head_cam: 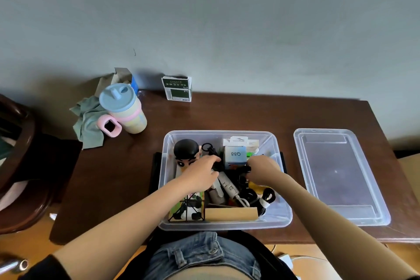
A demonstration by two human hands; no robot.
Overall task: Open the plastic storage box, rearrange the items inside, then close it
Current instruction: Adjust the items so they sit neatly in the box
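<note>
The clear plastic storage box (281, 216) stands open at the table's near edge, full of small items. Its clear lid (341, 177) lies flat to the right. Both hands are inside the box. My left hand (201, 174) reaches over a black-haired cartoon figure (186, 150), its fingertips at a black clip with a ring (210, 149). My right hand (263, 170) pinches a black object (244, 168) just below a small box marked Q88 (235, 155). Coiled black cables (268, 195), a white gadget (227, 185), a panda box (187, 208) and a cardboard piece (230, 213) fill the near half.
A pastel cup with a blue lid (123, 109) and pink handle stands at the back left on a green cloth (87, 125). A green-and-white carton (177, 88) stands against the wall. A dark wooden chair (18, 166) is at the left.
</note>
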